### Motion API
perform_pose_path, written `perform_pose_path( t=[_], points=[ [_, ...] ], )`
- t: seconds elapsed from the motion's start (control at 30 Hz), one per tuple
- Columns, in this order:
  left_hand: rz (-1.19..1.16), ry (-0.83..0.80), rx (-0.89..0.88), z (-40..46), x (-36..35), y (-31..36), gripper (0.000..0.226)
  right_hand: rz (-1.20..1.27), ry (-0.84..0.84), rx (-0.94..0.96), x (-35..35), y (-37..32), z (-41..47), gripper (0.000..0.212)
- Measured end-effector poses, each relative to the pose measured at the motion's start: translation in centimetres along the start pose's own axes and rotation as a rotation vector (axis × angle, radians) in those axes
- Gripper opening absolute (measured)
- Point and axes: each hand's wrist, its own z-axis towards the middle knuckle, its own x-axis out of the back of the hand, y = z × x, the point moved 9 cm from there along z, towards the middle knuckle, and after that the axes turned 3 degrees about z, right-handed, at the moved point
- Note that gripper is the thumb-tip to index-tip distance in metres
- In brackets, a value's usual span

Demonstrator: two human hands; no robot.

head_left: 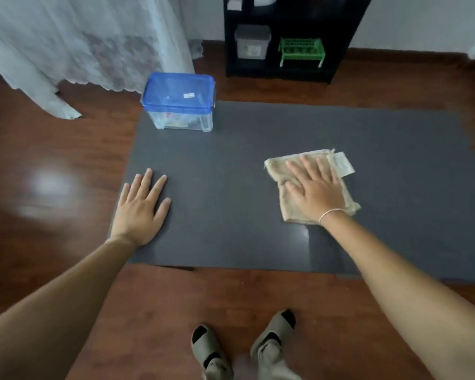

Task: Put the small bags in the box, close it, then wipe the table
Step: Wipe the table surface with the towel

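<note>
While the left hand point(140, 208) lies flat with fingers spread, gripping nothing, on the dark grey table top point(231, 187), the right hand point(313, 187) presses open-palmed on a folded beige cloth point(294, 207). Beyond the left fingertips, well apart, stands the clear plastic box point(178, 116), its blue lid point(178, 91) on.

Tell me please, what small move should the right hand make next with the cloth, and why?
Probably slide the beige cloth toward the middle of the grey table. The box already stands with its blue lid on at the far left corner, so wiping seems to be what remains. The right hand lies flat on the cloth, and the left hand is pressed flat near the left edge.
</note>
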Motion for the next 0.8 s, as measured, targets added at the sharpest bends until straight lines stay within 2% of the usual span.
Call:
perform_pose_path(
  t=[0.13, 0.27, 0.37, 0.47, 0.53, 0.6, 0.7, 0.8],
  points=[
    [0.008, 0.020, 0.000, 0.0, -0.2, -0.5, 0.062, 0.009, -0.016, -0.154, 1.3, 2.3, 8.2, 0.054],
    [0.007, 0.029, 0.004, 0.0, -0.4, -0.7, 0.063, 0.103, -0.015, -0.237, 1.4, -1.2, 13.4, 0.055],
    [0.003, 0.028, 0.008, 0.2, -0.3, -0.9, 0.062, 0.076, -0.069, -0.006, 0.4, -8.8, 12.6, 0.054],
    [0.005, 0.021, 0.014, 0.0, -0.3, -0.9, 0.063, -0.005, -0.106, 0.374, -1.6, -15.4, 3.6, 0.052],
    [0.006, 0.021, 0.010, 0.0, -0.2, -0.8, 0.063, -0.025, -0.083, 0.545, -2.0, -15.7, -3.0, 0.050],
    [-0.002, 0.020, 0.008, 0.1, -0.3, -0.8, 0.063, -0.049, -0.088, 0.594, -1.8, -13.5, -4.6, 0.050],
    [0.010, 0.025, 0.010, 0.1, -0.2, -0.8, 0.063, -0.152, -0.092, 0.475, -0.8, -9.0, 2.3, 0.054],
    [0.014, 0.031, 0.006, 0.1, -0.3, -0.8, 0.062, -0.071, -0.069, 0.091, 1.1, -4.2, 11.7, 0.051]
  ],
)
